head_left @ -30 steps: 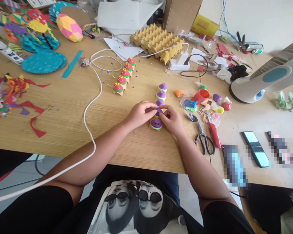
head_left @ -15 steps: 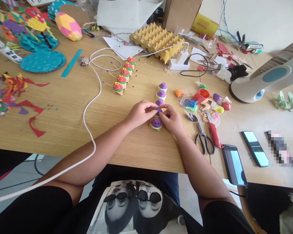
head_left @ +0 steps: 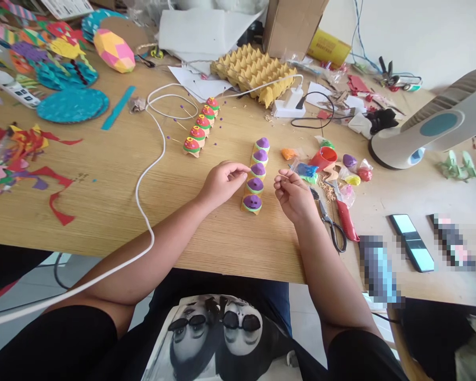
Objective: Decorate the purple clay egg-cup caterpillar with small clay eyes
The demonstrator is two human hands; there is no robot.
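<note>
A strip of egg carton (head_left: 255,184) lies lengthwise in front of me, its bumps topped with purple clay and edged in light green. The nearest bump has a small dark face, and the one behind it bears a dark dot. My left hand (head_left: 225,184) is at the strip's left side, index finger and thumb slightly apart, fingertips beside the middle bumps; whether they touch is unclear. To the right of the strip, my right hand (head_left: 294,194) is raised with its fingers pinched on a thin pale stick (head_left: 284,175), like a toothpick.
A red-and-green egg-carton strip (head_left: 201,127) with pins around it stands farther back. Scissors (head_left: 333,225), a red-handled knife (head_left: 347,219), bagged clay (head_left: 307,170) and a red cup (head_left: 323,157) are at right. A white cable (head_left: 138,196) crosses the left side.
My right hand has moved away from the strip to the right, uncovering the second-nearest bump with its dark dot. My left hand has drawn back slightly to the left.
</note>
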